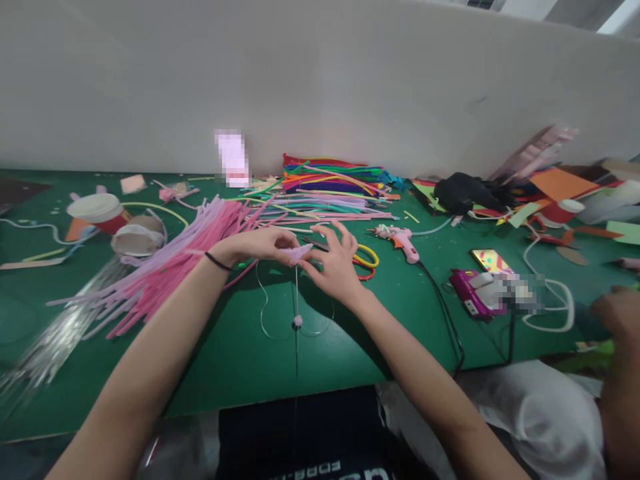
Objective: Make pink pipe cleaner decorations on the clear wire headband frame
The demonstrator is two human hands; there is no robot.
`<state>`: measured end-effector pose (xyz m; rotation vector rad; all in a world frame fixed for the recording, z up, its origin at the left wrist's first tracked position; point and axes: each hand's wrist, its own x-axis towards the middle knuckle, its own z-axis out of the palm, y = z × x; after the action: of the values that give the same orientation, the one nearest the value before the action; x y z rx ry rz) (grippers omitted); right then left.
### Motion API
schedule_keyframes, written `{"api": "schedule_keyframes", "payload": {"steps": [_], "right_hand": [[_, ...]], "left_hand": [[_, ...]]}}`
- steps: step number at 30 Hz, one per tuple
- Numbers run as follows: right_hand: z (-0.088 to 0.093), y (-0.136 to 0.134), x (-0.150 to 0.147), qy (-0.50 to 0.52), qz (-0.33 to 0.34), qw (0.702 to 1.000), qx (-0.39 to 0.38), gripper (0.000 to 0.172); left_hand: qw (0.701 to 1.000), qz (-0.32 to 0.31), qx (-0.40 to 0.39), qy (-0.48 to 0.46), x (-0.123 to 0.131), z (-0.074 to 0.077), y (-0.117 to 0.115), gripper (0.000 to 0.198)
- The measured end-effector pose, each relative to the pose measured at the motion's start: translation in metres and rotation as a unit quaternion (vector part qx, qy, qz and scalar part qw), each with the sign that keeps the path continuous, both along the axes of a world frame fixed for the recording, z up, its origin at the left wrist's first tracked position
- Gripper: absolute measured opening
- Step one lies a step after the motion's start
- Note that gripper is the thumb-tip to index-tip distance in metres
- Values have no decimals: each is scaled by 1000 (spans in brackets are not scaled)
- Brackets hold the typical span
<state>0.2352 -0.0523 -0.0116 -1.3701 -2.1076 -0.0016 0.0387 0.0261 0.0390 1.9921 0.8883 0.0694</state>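
The left hand pinches a purple piece in a narrow grip; the right hand meets its end, closure unclear, likely steadying it.

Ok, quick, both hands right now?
Left hand: closed, pinching the small lilac fuzzy piece.
Right hand: upper fingers spread, thumb at that piece; whether it grips cannot be told.

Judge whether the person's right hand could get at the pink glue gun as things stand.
Probably yes. The pink glue gun lies just to the right of the right hand; only the scissors sit partly between, seemingly low enough to reach over.
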Motion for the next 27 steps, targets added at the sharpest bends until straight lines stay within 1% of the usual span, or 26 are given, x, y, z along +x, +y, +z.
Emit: {"api": "schedule_keyframes", "payload": {"steps": [3,9,16,21,24,27], "right_hand": [[-1,1,-1,20,-20,1000,-13,27],[-1,3,1,14,-44,999,-8,27],[0,4,1,-1,-43,999,-18,27],[1,3,2,0,-29,999,-16,26],[2,2,4,-3,-27,1000,-4,26],[3,1,5,-13,-22,1000,8,25]], "left_hand": [[1000,-2,10,-8,0,-3,2,33],[1000,9,-5,-1,2,-8,3,28],[1000,-15,20,1,0,-8,4,30],[1000,-23,3,-17,-1,-8,2,34],[1000,-18,-4,-22,1,-9,1,33],[999,-7,-28,-25,4,-12,2,32]]}}
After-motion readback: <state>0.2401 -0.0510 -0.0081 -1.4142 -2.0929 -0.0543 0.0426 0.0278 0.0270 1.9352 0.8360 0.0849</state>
